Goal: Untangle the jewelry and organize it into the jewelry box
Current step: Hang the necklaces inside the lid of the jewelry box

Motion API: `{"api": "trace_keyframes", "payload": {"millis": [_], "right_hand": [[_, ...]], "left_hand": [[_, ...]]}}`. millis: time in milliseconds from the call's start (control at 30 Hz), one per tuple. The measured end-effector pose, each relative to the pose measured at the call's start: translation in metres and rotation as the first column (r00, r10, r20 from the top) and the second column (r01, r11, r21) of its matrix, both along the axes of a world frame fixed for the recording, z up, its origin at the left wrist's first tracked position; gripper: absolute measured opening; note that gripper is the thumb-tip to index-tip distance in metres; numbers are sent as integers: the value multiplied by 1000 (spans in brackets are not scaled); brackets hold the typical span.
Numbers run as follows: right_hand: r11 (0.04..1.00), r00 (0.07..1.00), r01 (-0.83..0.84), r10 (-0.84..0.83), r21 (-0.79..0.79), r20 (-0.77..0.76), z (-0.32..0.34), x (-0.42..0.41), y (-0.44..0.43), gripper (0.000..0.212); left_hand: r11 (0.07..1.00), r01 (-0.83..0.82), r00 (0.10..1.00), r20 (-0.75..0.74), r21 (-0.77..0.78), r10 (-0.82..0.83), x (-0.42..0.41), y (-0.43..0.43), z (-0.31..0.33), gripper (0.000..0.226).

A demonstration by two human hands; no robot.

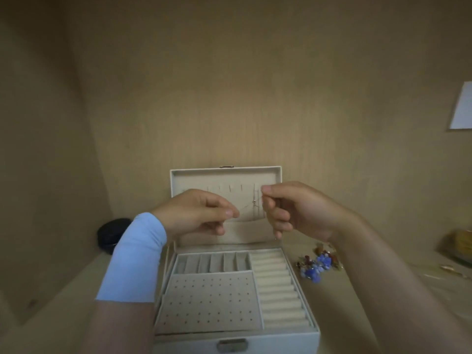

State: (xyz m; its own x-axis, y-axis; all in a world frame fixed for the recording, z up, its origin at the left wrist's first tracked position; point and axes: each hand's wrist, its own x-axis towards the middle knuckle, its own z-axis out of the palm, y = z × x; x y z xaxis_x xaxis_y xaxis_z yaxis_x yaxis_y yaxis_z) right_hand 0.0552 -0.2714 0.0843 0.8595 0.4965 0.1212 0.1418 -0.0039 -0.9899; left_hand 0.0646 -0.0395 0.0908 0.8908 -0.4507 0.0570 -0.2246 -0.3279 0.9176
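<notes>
Thin chain [251, 206] pinched at each end by left hand [196, 213] and right hand [301, 210], velvety jewelry box [281, 341] below them.

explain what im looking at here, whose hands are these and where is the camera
No machine here: a person is working with bare hands, and the single picture comes from a camera worn on their head, looking forward and down. The left hand, with a light blue sleeve on the forearm, and the right hand each pinch a thin chain stretched between them, in front of the box's raised lid. Below stands an open jewelry box on a tan surface. Its tray has a row of small slots at the back, a panel of little holes in front and padded rolls along the right; all look empty. To the right of the box lies a tangled pile of beaded jewelry, blue and reddish. A dark round object sits behind the left arm.
</notes>
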Motion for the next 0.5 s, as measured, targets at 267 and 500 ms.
{"api": "trace_keyframes", "payload": {"millis": [267, 500], "right_hand": [[955, 961, -248, 264, 160, -82, -16, 21, -12, 36], [984, 999, -28, 20, 174, 50, -20, 30, -11, 18]], "left_hand": [[986, -161, 987, 26, 50, 160, 14, 21, -9, 19], [931, -130, 985, -61, 341, 160, 16, 22, -6, 17]]}}
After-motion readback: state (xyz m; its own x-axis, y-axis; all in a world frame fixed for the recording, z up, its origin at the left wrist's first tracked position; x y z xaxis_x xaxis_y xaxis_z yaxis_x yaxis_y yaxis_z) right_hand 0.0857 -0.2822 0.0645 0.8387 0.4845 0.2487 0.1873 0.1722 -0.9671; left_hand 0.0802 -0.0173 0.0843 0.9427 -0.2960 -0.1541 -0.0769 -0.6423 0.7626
